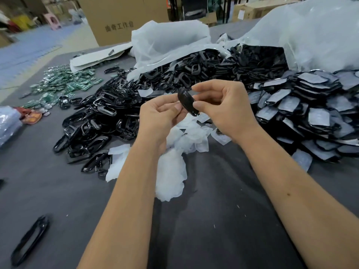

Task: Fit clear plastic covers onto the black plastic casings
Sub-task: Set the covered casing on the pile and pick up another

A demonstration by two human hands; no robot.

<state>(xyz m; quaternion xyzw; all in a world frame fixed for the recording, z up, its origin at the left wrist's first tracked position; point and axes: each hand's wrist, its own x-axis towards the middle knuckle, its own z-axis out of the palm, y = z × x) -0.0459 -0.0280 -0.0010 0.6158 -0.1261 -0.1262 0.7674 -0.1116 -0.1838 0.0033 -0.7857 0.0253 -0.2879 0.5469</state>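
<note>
Both hands meet above the middle of the table on one glossy black casing (186, 101), held edge-on. My left hand (161, 117) pinches its lower left side with thumb and fingers. My right hand (223, 105) grips its top and right side with thumb and forefinger. Whether a clear cover sits on it I cannot tell. A heap of black frame casings (101, 121) lies to the left. To the right is a pile of flat pieces with pale film on them (310, 109).
Peeled white film scraps (172, 167) lie under my hands on the grey table (213, 220). Green circuit boards (64, 82) are spread at the far left. White plastic bags (310, 32) and a cardboard box (120, 18) stand behind. One loose black frame (29, 239) lies at front left.
</note>
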